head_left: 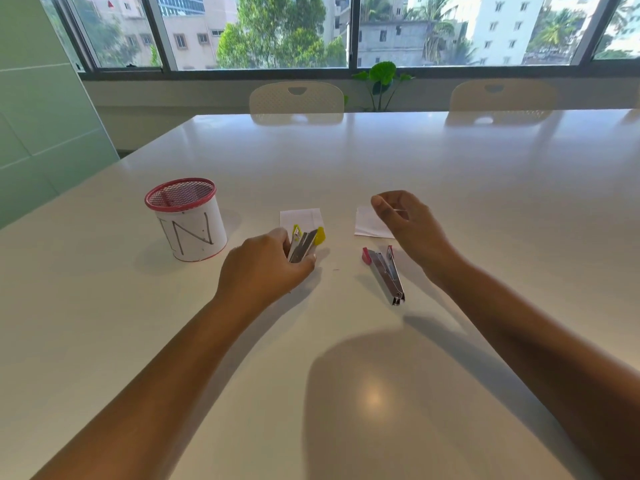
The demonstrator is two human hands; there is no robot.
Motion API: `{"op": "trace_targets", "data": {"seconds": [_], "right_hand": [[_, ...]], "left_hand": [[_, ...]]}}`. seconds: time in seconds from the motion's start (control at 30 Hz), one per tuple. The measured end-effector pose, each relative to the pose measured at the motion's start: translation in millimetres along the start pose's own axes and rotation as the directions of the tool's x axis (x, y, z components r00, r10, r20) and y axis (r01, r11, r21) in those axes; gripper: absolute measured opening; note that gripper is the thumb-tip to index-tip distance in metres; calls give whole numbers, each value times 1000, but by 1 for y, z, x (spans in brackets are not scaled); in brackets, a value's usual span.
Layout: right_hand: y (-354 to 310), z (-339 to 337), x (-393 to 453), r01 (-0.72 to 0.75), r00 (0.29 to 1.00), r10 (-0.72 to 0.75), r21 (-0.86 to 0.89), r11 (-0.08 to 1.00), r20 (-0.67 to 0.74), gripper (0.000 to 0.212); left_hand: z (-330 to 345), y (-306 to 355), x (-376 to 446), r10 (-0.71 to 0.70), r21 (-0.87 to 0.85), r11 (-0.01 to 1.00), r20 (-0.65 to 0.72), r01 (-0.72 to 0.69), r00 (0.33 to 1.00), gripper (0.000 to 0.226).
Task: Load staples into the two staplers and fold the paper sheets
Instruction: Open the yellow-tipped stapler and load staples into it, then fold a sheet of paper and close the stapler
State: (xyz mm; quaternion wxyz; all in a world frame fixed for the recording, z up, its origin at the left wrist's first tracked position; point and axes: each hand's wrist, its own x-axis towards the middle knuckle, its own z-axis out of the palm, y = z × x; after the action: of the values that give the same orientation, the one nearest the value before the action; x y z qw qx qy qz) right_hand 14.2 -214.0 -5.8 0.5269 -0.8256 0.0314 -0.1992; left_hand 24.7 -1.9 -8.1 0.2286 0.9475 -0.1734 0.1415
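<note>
Above paper, right hand (407,221) pinches staples (399,210).

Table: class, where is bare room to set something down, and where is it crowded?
Bare: the table beyond both papers, and the near edge between the forearms. Crowded: the middle band, from mesh cup past yellow stapler to red stapler.

On the table (450,168), a cup (188,221) stands left of two staplers (306,242) (386,273), paper sheets (300,216) (370,225) just behind them.

A mesh cup (187,220) on the white table (450,188), two chairs (296,97) beyond
</note>
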Motion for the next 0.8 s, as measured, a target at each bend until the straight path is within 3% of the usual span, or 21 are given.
{"op": "trace_targets", "data": {"seconds": [0.23, 0.5, 0.67, 0.8], "right_hand": [[10, 4, 2, 18, 999, -15, -89, 996, 32, 27], [9, 7, -4, 41, 999, -35, -171, 984, 41, 32], [12, 5, -3, 103, 994, -88, -277, 955, 67, 30], [14, 16, 8, 285, 956, -211, -483, 828, 202, 31]], "left_hand": [[9, 6, -4, -46, 89, 995, 146, 33, 988, 37], [14, 3, -4, -103, 197, 978, 181, 67, 978, 47], [0, -3, 4, -98, 118, 988, -55, 104, 994, 55], [-5, -11, 10, -101, 0, 994, -270, 105, 958, 43]]}}
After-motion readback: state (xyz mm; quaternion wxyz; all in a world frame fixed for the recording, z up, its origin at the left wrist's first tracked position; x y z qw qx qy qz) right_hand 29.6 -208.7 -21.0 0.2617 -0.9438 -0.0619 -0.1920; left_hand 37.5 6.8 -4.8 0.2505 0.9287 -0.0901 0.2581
